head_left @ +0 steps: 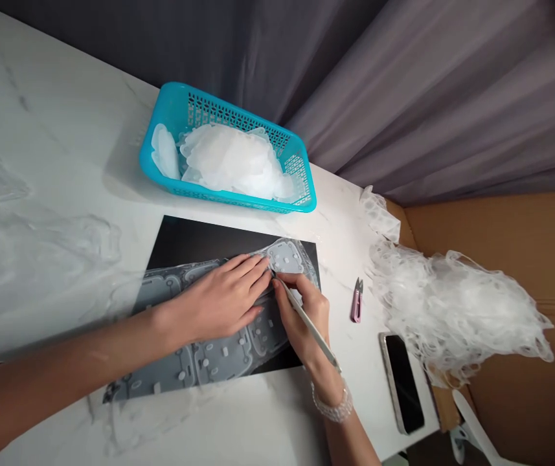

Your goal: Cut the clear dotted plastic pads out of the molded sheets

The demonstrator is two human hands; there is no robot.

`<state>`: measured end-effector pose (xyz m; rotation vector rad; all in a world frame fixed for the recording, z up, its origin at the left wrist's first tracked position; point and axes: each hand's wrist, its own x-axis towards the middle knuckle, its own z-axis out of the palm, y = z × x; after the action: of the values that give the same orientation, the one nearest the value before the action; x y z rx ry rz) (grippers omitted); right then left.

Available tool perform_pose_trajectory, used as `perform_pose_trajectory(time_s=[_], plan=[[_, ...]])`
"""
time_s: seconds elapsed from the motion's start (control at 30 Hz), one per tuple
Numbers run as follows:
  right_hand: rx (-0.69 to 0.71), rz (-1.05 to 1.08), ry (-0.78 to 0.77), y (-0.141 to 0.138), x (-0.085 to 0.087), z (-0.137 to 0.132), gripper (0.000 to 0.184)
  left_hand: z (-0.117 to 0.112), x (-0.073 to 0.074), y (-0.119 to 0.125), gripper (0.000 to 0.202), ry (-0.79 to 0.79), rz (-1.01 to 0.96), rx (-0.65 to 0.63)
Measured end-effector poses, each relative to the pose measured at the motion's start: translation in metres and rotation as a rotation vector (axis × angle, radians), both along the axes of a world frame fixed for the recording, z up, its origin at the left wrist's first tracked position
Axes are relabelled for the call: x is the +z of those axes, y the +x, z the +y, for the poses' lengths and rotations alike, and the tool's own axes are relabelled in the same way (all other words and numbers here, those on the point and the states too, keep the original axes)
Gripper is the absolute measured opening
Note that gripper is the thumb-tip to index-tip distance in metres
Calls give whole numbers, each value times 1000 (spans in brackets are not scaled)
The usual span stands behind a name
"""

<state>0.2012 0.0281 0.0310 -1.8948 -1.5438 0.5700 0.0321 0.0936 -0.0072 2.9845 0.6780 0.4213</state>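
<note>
A translucent moulded sheet (225, 354) with rounded panels and small raised bumps lies over a dark mat (187, 241). My left hand (226, 294) rests flat on the sheet, fingers stretched out, pressing nothing else. In my right hand (306, 314) is a slim white pen-like tool (313, 330), gripped like a pencil. Its tip meets the sheet right beside my left fingertips; the tip is too small to make out. A beaded bracelet circles my right wrist.
Behind the mat stands a blue basket (228, 199) holding white translucent pieces (238, 158). To the right lie pink-handled snips (357, 301), a phone (403, 383) and a heap of clear trimmings (462, 307) by a cardboard box (505, 226). More clear sheets (39, 259) cover the left side.
</note>
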Motion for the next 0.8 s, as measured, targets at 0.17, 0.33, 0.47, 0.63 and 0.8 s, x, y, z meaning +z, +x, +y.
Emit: perform_pose_trajectory(time_s=[0.17,0.33,0.47,0.63,0.8], plan=[[26,-84,57,-1,-7,-2,12,0,1,0,48,5,-3,3],[106,-170,175,2,-15,-1,14,0,0,-1,48,16,-14,-5],[155,-242,198,1,-20,4,17,0,-2,-1,52,25,-22,-5],[168,-366,227,-6,-23,10,19,1,-5,-1,52,3,-36,-17],[173,-416,247,-8,-22,-5,21,0,-5,-1,50,5,-45,-4]])
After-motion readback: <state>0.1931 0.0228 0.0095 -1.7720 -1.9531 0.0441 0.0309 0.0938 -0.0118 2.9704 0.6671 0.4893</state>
